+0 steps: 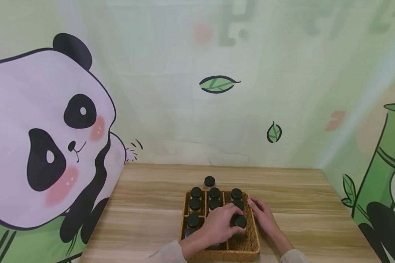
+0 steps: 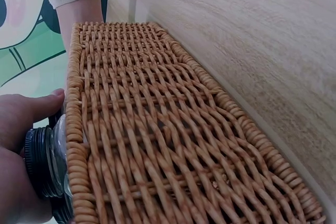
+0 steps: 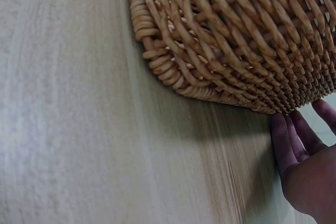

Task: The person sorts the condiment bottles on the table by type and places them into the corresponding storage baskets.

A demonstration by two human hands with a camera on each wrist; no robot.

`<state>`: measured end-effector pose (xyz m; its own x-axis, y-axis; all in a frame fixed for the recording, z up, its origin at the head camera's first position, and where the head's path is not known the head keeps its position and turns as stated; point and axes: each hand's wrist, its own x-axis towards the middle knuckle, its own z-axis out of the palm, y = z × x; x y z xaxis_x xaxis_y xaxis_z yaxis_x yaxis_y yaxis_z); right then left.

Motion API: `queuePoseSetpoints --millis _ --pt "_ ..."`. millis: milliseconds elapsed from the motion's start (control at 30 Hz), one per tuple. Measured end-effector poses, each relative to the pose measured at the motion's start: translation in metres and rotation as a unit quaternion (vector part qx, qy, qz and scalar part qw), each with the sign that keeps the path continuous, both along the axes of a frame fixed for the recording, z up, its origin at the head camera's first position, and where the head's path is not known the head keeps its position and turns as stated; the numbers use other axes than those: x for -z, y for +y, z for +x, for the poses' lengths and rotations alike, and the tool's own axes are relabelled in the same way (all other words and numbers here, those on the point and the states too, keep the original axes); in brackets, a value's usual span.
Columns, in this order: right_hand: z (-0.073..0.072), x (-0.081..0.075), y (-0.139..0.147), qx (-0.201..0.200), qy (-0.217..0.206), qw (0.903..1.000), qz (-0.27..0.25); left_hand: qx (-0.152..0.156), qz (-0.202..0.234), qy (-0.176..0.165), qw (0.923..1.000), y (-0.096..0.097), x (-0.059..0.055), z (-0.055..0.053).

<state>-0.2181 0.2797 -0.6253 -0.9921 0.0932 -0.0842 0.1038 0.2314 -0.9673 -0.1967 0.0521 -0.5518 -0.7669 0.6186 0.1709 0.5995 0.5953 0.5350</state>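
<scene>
A woven wicker basket with dividers stands on the wooden table, holding several clear jars with black lids. My left hand reaches over it and grips a black-lidded jar in the right compartment, thumb and fingers about the lid. Part of that jar also shows in the left wrist view, beyond the wicker wall. At the basket's right side is my right hand. Its extended fingertips touch the outer wicker wall low down in the right wrist view. The left hand hides part of the middle compartments.
One more black-lidded jar stands on the table just behind the basket. Two jars, including a rear one, stand behind the gripped jar. A panda-printed cloth backdrop rises along the table's far edge.
</scene>
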Motion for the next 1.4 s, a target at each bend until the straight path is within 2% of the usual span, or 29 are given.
queuePoseSetpoints --millis 133,467,767,933,1133,1300,1400 --pt "-0.001 -0.001 -0.001 0.003 0.001 1.0000 -0.008 0.001 0.007 0.006 1.0000 -0.001 0.000 0.000" --pt "0.000 0.001 0.000 -0.004 0.002 0.9999 -0.010 0.003 -0.008 0.017 0.9998 -0.001 0.000 0.000" --pt "0.001 0.002 -0.001 0.002 0.014 0.9999 -0.002 0.003 0.003 0.045 0.9990 -0.003 0.001 0.002" --pt "0.001 0.001 -0.001 0.000 0.013 0.9999 -0.004 0.003 0.006 0.038 0.9993 -0.003 0.001 0.001" --pt "0.001 0.001 -0.001 0.001 0.011 0.9999 -0.008 0.010 -0.005 0.012 0.9999 -0.003 -0.002 -0.003" --pt "0.001 0.001 -0.002 0.006 0.010 0.9998 -0.013 0.033 -0.024 -0.023 0.9989 -0.006 -0.010 -0.007" --pt "0.001 0.000 -0.003 0.007 0.011 0.9998 -0.012 0.044 -0.038 -0.029 0.9979 -0.009 -0.017 -0.010"
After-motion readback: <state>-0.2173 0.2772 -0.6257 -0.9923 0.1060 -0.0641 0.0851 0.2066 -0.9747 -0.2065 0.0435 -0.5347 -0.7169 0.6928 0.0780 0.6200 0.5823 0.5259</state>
